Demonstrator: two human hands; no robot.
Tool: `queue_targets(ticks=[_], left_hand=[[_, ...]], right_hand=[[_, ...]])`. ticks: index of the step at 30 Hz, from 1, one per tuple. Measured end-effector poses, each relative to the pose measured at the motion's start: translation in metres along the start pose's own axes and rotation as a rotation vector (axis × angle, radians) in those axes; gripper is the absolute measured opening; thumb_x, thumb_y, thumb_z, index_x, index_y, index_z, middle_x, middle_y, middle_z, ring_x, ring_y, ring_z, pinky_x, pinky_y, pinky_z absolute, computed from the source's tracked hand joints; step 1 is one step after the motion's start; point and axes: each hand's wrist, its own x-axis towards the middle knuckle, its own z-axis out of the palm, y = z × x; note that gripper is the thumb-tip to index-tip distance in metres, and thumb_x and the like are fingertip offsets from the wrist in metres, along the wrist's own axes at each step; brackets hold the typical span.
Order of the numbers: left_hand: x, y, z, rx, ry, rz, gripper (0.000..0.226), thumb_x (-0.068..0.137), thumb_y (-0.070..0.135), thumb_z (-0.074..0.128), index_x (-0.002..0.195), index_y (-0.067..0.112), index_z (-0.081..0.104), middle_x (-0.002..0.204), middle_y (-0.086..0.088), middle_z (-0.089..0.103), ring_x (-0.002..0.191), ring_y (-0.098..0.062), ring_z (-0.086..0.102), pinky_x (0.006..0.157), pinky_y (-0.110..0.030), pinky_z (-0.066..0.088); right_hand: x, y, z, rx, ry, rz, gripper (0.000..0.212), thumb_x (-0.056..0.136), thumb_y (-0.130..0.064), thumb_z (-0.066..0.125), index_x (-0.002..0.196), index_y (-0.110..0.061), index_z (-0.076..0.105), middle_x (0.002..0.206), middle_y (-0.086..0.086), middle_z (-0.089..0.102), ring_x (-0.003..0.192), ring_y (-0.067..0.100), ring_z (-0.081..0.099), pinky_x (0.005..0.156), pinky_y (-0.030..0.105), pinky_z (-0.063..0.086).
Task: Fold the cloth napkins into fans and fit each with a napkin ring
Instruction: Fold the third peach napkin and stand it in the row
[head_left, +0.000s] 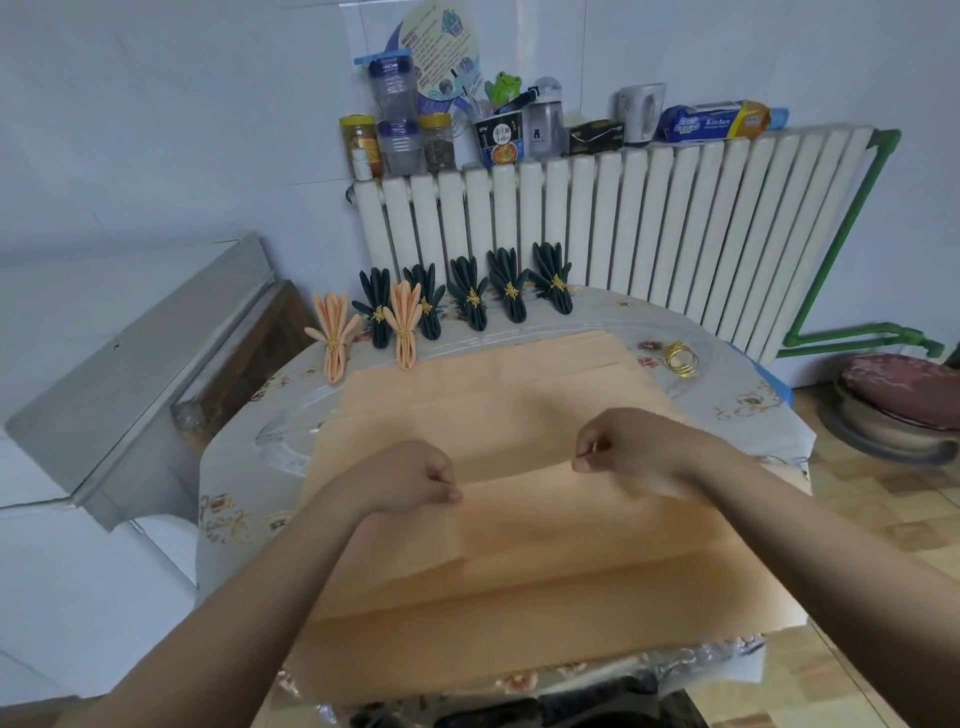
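Head view: a stack of flat peach cloth napkins covers most of the round tabletop w/ floral cloth under clear plastic. The top peach napkin lies nearest the person, its far edge raised into a fold ridge. Left hand has fingers curled, thumb & forefinger pinching that ridge at its left part. Right hand likewise curled, pinching the same ridge further right; both hands near each other, knuckles up.

At the tabletop's far edge, 5 dark green fan-folded napkins w/ gold rings stand in a row in front of the white ribbed radiator. 2 peach fan-folded napkins w/ gold rings sit at the left end, one overlapping the green row. A small pile of loose gold wire napkin rings lies just beside the stack's far right corner. Jars, bottles & a kitchen-wrap box line the radiator top.
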Motion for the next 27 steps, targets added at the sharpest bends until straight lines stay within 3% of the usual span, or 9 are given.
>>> queue_targets(ticks=[2, 4, 5, 9, 12, 16, 20, 22, 27], left_hand=[[0.020, -0.006, 0.001, 0.049, 0.135, -0.106, 0.016, 0.090, 0.030, 0.061, 0.077, 0.023, 0.058, 0.084, 0.005, 0.059, 0.085, -0.016, 0.056, 0.073, -0.027, 0.042], [0.028, -0.008, 0.007, 0.116, 0.259, -0.185, 0.010, 0.093, 0.031, 0.055, 0.100, 0.025, 0.060, 0.106, 0.002, 0.060, 0.099, -0.020, 0.056, 0.082, -0.032, 0.045], [0.029, -0.007, 0.011, 0.154, 0.296, -0.180, 0.021, 0.094, 0.032, 0.052, 0.113, 0.026, 0.057, 0.115, 0.001, 0.057, 0.106, -0.021, 0.054, 0.088, -0.034, 0.045], [0.034, -0.005, 0.026, 0.152, 0.209, -0.036, 0.035, 0.094, 0.044, 0.046, 0.125, 0.030, 0.054, 0.129, 0.004, 0.051, 0.121, -0.019, 0.046, 0.099, -0.038, 0.040], [0.039, -0.009, 0.040, 0.279, 0.170, -0.043, 0.052, 0.092, 0.050, 0.046, 0.138, 0.027, 0.040, 0.141, 0.001, 0.043, 0.127, -0.022, 0.042, 0.103, -0.036, 0.037], [0.048, -0.019, 0.041, 0.265, 0.286, -0.048, 0.041, 0.095, 0.030, 0.044, 0.135, 0.023, 0.045, 0.135, -0.001, 0.049, 0.120, -0.024, 0.048, 0.097, -0.033, 0.040], [0.060, -0.026, 0.023, 0.196, 0.405, -0.090, 0.025, 0.097, 0.023, 0.042, 0.106, 0.019, 0.064, 0.110, 0.000, 0.063, 0.103, -0.020, 0.055, 0.081, -0.030, 0.043], [0.068, -0.032, 0.010, 0.237, 0.407, -0.122, 0.023, 0.098, 0.026, 0.043, 0.102, 0.017, 0.063, 0.105, -0.001, 0.063, 0.100, -0.021, 0.055, 0.078, -0.030, 0.042], [0.099, -0.045, -0.011, 0.285, 0.340, -0.201, 0.020, 0.097, 0.025, 0.044, 0.101, 0.014, 0.061, 0.103, -0.003, 0.058, 0.104, -0.023, 0.054, 0.076, -0.029, 0.040]], right_hand=[[0.027, 0.002, 0.003, -0.161, 0.124, 0.002, 0.015, 0.091, -0.035, 0.057, 0.098, -0.025, 0.065, 0.093, -0.008, 0.061, 0.093, 0.016, 0.058, 0.072, 0.025, 0.042], [0.045, 0.006, 0.010, -0.277, 0.197, -0.037, 0.026, 0.091, -0.041, 0.055, 0.115, -0.032, 0.061, 0.113, -0.005, 0.061, 0.107, 0.020, 0.055, 0.086, 0.031, 0.040], [0.051, 0.009, 0.014, -0.283, 0.204, -0.083, 0.031, 0.090, -0.044, 0.055, 0.119, -0.034, 0.059, 0.120, -0.005, 0.059, 0.112, 0.021, 0.052, 0.093, 0.033, 0.038], [0.063, 0.014, 0.034, -0.219, 0.092, -0.201, 0.045, 0.084, -0.048, 0.062, 0.127, -0.038, 0.053, 0.136, -0.013, 0.050, 0.128, 0.014, 0.039, 0.107, 0.033, 0.023], [0.073, 0.019, 0.048, -0.267, 0.142, -0.162, 0.052, 0.086, -0.045, 0.060, 0.135, -0.037, 0.045, 0.143, -0.013, 0.042, 0.135, 0.012, 0.029, 0.107, 0.029, 0.015], [0.087, 0.024, 0.058, -0.303, 0.280, -0.132, 0.050, 0.089, -0.043, 0.056, 0.136, -0.037, 0.042, 0.141, -0.014, 0.043, 0.137, 0.012, 0.026, 0.106, 0.027, 0.012], [0.110, 0.027, 0.052, -0.308, 0.416, -0.093, 0.028, 0.091, -0.031, 0.053, 0.118, -0.029, 0.060, 0.126, -0.011, 0.058, 0.132, 0.011, 0.033, 0.101, 0.026, 0.011], [0.122, 0.026, 0.045, -0.313, 0.432, -0.056, 0.022, 0.092, -0.026, 0.050, 0.108, -0.024, 0.064, 0.118, -0.008, 0.061, 0.127, 0.012, 0.038, 0.099, 0.025, 0.011], [0.157, 0.023, 0.032, -0.337, 0.364, -0.004, 0.023, 0.094, -0.026, 0.045, 0.107, -0.020, 0.063, 0.112, -0.002, 0.063, 0.119, 0.017, 0.042, 0.103, 0.030, 0.015]])
